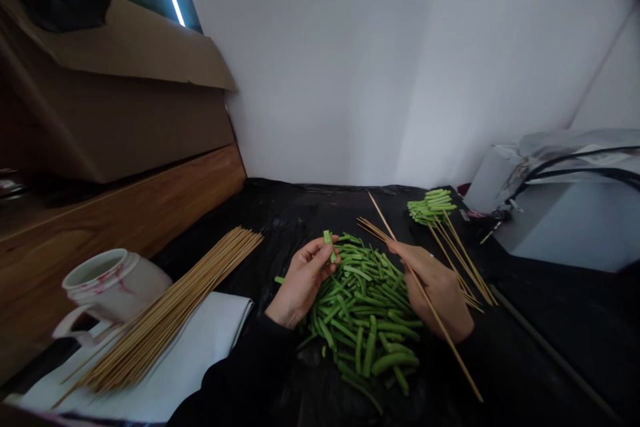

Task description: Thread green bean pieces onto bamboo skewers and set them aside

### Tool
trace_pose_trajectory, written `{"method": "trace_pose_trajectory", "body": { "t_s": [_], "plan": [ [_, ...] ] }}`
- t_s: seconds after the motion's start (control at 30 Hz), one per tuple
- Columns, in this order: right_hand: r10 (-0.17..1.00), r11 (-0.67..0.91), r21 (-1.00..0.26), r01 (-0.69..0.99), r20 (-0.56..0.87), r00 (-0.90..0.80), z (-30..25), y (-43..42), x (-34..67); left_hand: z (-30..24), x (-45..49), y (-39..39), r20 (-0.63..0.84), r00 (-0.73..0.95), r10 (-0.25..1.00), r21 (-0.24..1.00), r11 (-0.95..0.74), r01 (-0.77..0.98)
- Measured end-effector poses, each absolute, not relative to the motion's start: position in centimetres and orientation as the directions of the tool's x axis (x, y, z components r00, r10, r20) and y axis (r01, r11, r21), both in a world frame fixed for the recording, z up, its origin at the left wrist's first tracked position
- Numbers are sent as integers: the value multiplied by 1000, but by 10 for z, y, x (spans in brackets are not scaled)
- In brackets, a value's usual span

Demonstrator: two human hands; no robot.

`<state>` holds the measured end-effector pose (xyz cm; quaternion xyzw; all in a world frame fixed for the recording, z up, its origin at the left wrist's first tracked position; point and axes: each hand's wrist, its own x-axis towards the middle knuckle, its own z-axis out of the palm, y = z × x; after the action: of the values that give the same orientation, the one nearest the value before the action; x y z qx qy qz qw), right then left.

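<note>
Bean piece [330, 247] stands roughly upright, pinched by fingers of the left hand [303, 279], left of the slanting skewer [426, 298] that the right hand [443, 287] pinches.

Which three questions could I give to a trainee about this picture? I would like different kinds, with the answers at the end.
1. What does the left hand hold between its fingers?
2. True or false: in the picture, the mug stands to the left of the green pile.
3. Fill in: the long slanting skewer is in the ____ hand.

Key:
1. Short green pieces; how many is unclear.
2. True.
3. Right.
</note>
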<state>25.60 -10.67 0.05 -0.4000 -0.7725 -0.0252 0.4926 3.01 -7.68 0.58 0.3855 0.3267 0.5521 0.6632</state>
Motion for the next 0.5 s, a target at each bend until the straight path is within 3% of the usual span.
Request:
{"method": "trace_pose_trajectory", "body": {
  "t_s": [0.1, 0.2, 0.33, 0.5],
  "plan": [
    [775, 580, -667, 467, 629, -62, 5, -112, 249, 5, 30, -77, -2, 185, 983, 870, 93, -484],
    [901, 425, -898, 114, 431, 40, 9, -112, 248, 5, 30, -76, -2, 139, 990, 864, 71, -498],
    [950, 312, -931, -189, 304, 68, 9, -106, 249, 5, 30, -76, -5, 81, 997, 856, 46, -515],
    [970, 232, -937, -259, 242, -5, 9, -103, 249, 6, 31, -78, 4, 204, 979, 850, 104, -516]
  ]
}}
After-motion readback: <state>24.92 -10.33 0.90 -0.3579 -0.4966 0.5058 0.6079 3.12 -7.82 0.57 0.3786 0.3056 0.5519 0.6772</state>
